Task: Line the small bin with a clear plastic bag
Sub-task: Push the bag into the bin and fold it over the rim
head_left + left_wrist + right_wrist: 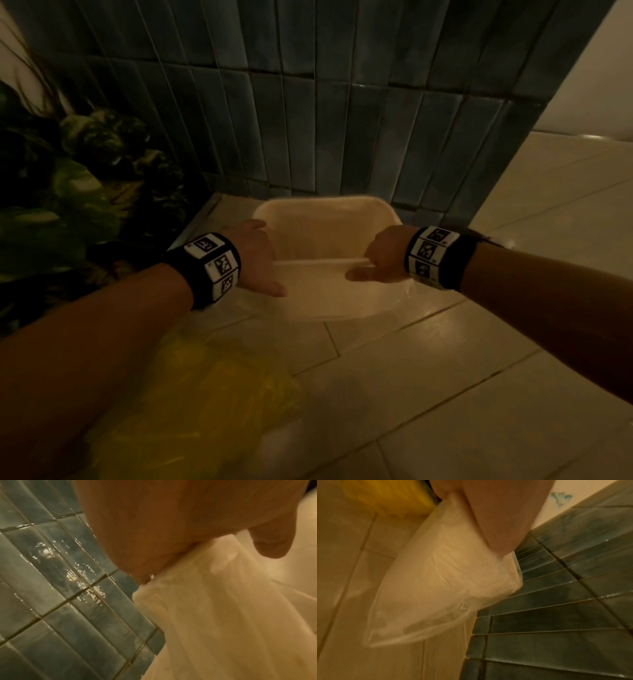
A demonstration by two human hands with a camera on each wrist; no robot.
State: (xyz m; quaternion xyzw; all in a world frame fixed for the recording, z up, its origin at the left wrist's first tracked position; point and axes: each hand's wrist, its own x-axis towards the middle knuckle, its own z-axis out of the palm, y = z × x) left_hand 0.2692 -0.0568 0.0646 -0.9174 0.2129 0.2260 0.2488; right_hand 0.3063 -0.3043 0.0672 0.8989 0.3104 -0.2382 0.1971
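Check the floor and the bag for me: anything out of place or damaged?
A crumpled yellow plastic bag lies loose on the floor tiles beside the left forearm, near the plant. The clear bag, stretched open between the left hand and the right hand, shows no tear. No bin can be made out.

The left hand (154, 524) fills the top of the view, its fingers closed on the gathered edge of a clear plastic bag (223, 615). The thumb (271, 543) sticks out to the right of the grip, apart from the film. Below the grip the bag hangs in long soft folds, widening downward. Left of the grip runs a glossy blue-green tiled wall (60, 588), just beside the bag's edge.
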